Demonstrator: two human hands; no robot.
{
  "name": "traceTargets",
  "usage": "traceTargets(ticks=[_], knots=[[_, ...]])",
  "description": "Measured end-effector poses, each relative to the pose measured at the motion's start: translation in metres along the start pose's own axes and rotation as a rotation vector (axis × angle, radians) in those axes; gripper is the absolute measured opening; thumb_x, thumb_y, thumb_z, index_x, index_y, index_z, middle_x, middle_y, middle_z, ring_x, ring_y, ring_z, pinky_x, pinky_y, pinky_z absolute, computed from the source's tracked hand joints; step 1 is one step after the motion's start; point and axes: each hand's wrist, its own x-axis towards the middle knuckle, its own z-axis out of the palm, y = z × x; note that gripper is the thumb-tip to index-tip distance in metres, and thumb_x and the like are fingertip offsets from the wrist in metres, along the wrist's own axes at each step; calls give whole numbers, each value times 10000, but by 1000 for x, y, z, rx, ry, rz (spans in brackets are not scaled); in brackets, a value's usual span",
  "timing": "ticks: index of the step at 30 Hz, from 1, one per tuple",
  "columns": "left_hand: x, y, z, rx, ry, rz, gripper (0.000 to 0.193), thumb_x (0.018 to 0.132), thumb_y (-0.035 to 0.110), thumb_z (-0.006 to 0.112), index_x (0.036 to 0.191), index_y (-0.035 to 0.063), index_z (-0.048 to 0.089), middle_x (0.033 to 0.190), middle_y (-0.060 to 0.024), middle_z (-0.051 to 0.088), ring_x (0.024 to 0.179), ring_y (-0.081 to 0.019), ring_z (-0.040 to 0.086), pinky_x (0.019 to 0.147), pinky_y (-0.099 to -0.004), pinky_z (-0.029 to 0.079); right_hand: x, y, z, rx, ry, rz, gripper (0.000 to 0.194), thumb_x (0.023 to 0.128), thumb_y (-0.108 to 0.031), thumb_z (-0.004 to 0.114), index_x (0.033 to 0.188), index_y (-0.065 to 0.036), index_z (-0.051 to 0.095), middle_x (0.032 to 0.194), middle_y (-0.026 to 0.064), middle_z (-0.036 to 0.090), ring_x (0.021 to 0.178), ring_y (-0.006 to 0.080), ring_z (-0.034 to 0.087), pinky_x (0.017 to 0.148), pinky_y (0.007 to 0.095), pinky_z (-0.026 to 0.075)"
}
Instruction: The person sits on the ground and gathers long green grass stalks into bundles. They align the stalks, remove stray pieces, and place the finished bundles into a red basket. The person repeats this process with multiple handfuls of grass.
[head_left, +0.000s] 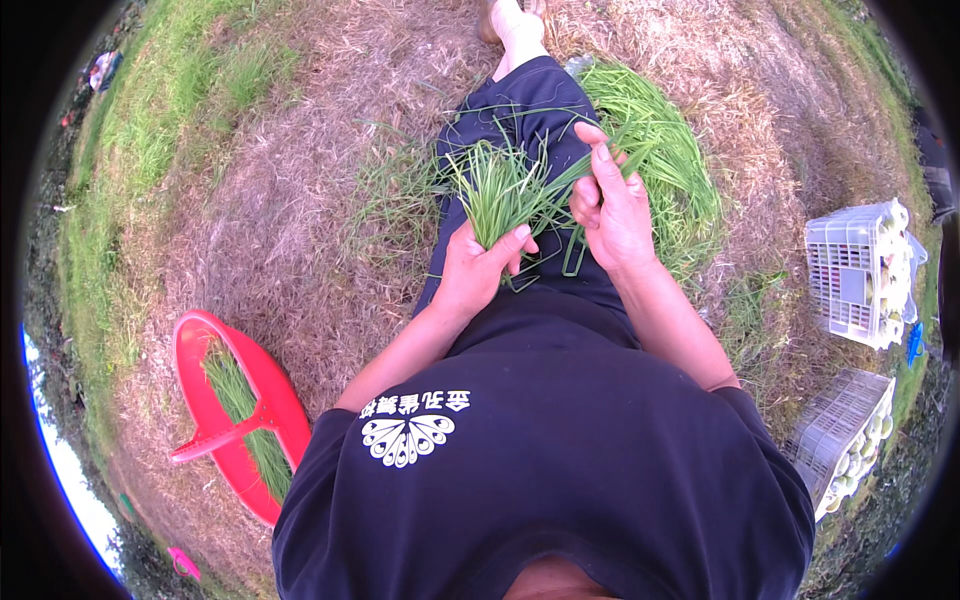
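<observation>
In my left hand (484, 262) is an upright bunch of thin green leaves (495, 187), which look like chives, gripped low down above my lap. My right hand (615, 199), just to the right, pinches a few long leaves (636, 154) between thumb and fingers. Some strands run between the two hands. Loose blades lie scattered over my dark trousers (551, 90). Close beyond my right hand, a large heap of the same long leaves (664, 142) rests against my leg. Part of that heap is hidden by the hand and forearm.
A red basket (251, 382) with a handle holds more green leaves (244, 409) on my left. To the right stand two plastic crates, one with pale produce (892, 262), the other (840, 420) with roundish greenish produce. Dry straw (300, 187) covers the ground. A pink object (184, 562) lies behind the basket.
</observation>
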Motion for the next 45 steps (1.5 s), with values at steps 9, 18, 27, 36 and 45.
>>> traceTargets(ticks=[9, 18, 27, 36, 45], knots=[[0, 1, -2, -136, -37, -74, 215, 918, 150, 581, 1073, 3, 561, 783, -81, 628, 565, -97, 516, 529, -209, 418, 1, -5, -7, 33, -101, 99, 318, 975, -295, 487, 1192, -71, 552, 630, -50, 442, 468, 17, 311, 424, 169, 242], [-3, 3, -5, -238, -92, -120, 211, 921, 157, 573, 1070, 7, 560, 788, -84, 630, 566, -92, 519, 518, -205, 418, 4, -9, -15, 68, -289, 154, 329, 910, -180, 527, 1216, -61, 542, 767, -3, 548, 475, 19, 322, 434, 161, 248], [-5, 6, -9, -311, -166, -162, 216, 929, 154, 559, 1083, 3, 563, 789, -87, 632, 564, -89, 525, 510, -196, 421, 2, -12, -11, -51, -252, 143, 245, 942, -175, 516, 1158, -69, 564, 724, 3, 550, 474, 18, 327, 435, 160, 257], [-6, 5, -8, -310, -186, -157, 229, 933, 163, 555, 1093, -1, 559, 792, -88, 630, 574, -92, 526, 516, -202, 423, 2, -8, -11, -250, -148, 55, 238, 980, -229, 479, 1109, -71, 602, 708, -17, 546, 480, 19, 349, 434, 161, 249], [-6, 4, -7, -331, -106, -72, 225, 940, 180, 544, 1081, 5, 547, 782, -85, 627, 568, -100, 527, 506, -209, 424, 1, -7, -7, -193, -104, 34, 285, 973, -247, 484, 1170, -63, 577, 741, -5, 546, 489, 23, 342, 437, 162, 250]])
